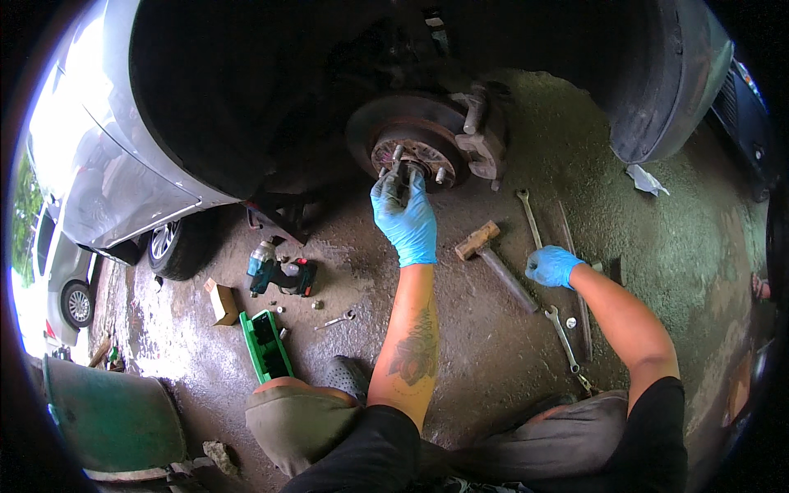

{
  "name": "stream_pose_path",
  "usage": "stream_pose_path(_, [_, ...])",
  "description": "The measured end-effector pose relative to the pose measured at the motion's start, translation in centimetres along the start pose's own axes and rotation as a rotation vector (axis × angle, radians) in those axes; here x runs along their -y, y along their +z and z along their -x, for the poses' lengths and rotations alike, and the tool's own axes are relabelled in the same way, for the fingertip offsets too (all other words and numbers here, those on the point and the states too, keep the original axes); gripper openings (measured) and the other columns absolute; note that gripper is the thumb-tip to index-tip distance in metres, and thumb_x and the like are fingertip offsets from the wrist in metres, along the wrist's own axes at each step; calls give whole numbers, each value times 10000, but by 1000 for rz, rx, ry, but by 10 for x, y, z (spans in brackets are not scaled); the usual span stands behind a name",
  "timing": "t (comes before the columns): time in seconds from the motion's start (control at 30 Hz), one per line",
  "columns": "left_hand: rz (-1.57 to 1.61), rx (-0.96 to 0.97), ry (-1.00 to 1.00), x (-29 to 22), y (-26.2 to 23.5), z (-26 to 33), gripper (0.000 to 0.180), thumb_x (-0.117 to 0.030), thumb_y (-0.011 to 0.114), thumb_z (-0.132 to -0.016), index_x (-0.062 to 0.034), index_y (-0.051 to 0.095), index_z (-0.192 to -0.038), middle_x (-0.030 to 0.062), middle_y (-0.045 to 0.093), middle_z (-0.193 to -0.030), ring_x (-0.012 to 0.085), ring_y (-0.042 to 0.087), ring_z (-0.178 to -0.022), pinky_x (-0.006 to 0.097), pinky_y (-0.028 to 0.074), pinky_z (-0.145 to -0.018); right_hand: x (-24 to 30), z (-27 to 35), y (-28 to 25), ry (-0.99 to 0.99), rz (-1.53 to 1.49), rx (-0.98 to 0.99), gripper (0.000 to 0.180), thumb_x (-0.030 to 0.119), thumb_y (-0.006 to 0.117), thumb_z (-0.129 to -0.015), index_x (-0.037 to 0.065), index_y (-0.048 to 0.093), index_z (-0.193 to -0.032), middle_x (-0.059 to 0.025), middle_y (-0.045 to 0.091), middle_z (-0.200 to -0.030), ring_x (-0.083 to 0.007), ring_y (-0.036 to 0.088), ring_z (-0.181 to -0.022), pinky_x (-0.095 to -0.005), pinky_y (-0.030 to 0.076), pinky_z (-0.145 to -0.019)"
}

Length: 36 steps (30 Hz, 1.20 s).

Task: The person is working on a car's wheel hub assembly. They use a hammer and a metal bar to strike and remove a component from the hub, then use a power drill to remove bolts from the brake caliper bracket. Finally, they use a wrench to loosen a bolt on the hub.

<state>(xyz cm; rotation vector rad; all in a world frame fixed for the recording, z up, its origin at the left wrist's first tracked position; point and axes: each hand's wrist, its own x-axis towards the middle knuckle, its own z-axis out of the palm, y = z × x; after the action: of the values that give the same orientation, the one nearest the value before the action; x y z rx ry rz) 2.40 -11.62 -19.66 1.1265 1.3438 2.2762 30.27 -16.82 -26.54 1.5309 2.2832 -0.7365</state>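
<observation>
In a light blue glove with darkly soiled fingertips, my left hand (404, 215) reaches up to the rusty wheel hub (427, 146). Its fingers close around the base of a silver wheel stud (398, 154); the exact contact is partly hidden. Behind the hub sits the brake disc (374, 115), with a caliper (485, 152) at its right side. My right hand (551, 267), also gloved in blue, is curled closed low over the floor. A wrench (530, 215) runs up to its edge, but what the fingers hold is hidden.
Between my hands lies a hammer (497, 261). Another wrench (562, 338) and a long thin bar (575, 283) are by my right knee. Leftward are an impact wrench (279, 269), a small cardboard box (221, 301), a green case (265, 347) and a ratchet (336, 320). The car's fender (649, 123) overhangs.
</observation>
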Motion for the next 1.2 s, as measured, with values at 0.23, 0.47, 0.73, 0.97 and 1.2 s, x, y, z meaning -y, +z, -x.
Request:
stream_pose_path(0.23, [136,13,-577,-29,2,0,278,-16,726,-838,52,633,-1091,57,688,-977,108,634,-844,247,519,-768,-5,1,1,-8,-12,3,322,320,552,-867,57,716,-955,-217,679,-982,-399,637,-929,-469,494,-838])
stream_pose_path(0.47, [-310,143,124,-17,-7,4,301,0,728,-830,37,637,-1114,86,693,-1002,117,641,-882,257,518,-808,-12,3,4,-13,-16,-9,323,323,557,-865,56,713,-959,-225,677,-970,-404,634,-930,-472,492,-834])
stream_pose_path(0.73, [136,-2,-550,-26,-1,-9,237,-135,758,-850,23,654,-991,76,695,-847,174,664,-766,276,541,-753,-16,1,5,-8,-15,-17,327,332,562,-861,64,713,-971,-226,675,-990,-399,637,-942,-464,494,-845])
stream_pose_path(0.97, [-241,26,197,-12,-2,-1,213,-104,749,-847,24,664,-993,74,690,-895,133,645,-829,272,523,-769,-14,-2,6,-6,-3,-2,330,331,559,-857,64,714,-973,-221,677,-995,-401,638,-937,-464,496,-840])
stream_pose_path(1.2, [5,26,-339,-23,1,-4,276,-89,759,-831,19,629,-1049,79,664,-1041,145,634,-837,279,516,-816,-12,-5,5,3,-15,8,322,315,559,-854,51,713,-957,-225,675,-990,-408,635,-929,-467,495,-830])
